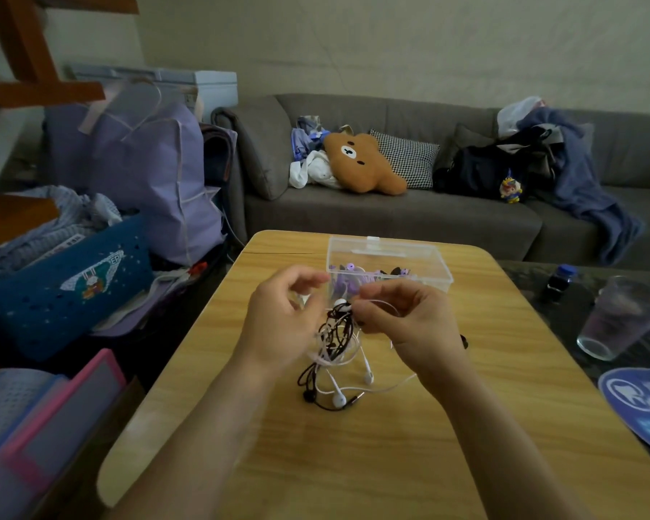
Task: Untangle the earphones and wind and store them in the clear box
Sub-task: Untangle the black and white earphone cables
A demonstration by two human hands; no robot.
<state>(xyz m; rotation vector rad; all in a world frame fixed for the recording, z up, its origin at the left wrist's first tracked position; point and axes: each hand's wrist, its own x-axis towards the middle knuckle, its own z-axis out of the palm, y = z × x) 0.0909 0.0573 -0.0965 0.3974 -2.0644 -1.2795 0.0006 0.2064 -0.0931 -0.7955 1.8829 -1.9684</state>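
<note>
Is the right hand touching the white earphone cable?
Touching. In the head view the right hand pinches the white earphone cable between its fingertips, above the tangle.

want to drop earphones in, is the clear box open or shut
Open: the clear box has its lid standing up behind it, with purple earphones already inside.

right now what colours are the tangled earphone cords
White and dark, near-black cords, knotted together between the hands above the table; seen in the head view.

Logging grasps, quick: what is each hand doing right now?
Left hand: fingers curled at the tangled earphones; grip unclear.
Right hand: pinching the white cable.
</note>
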